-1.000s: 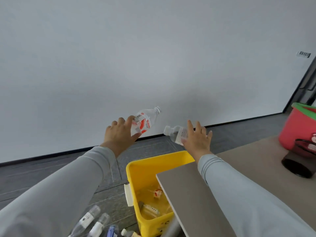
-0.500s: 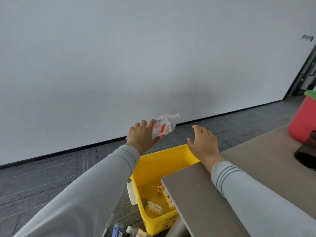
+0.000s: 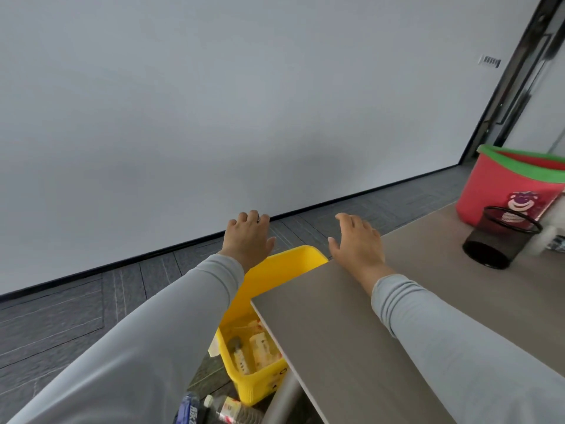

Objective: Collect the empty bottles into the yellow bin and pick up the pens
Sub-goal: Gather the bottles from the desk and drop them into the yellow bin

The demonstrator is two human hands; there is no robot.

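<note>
The yellow bin (image 3: 284,266) stands on the floor against the table's left end, with several clear bottles (image 3: 255,351) lying in its bottom. My left hand (image 3: 249,237) hovers over the bin's far left rim, fingers spread, holding nothing. My right hand (image 3: 356,241) hovers over the bin's far right corner and the table edge, also open and empty. More bottles (image 3: 235,410) lie on the floor in front of the bin, one with a blue label (image 3: 189,411). No pens are visible.
The grey-brown table (image 3: 412,301) fills the right. A black mesh pen cup (image 3: 500,237) stands on it at the far right, with a red bucket with a green rim (image 3: 507,186) behind it. A white wall and dark carpet tiles lie beyond.
My right hand let go of its bottle first, then my left hand released the red-labelled bottle. Both hands are now empty above the bin, and the view has swung right.
</note>
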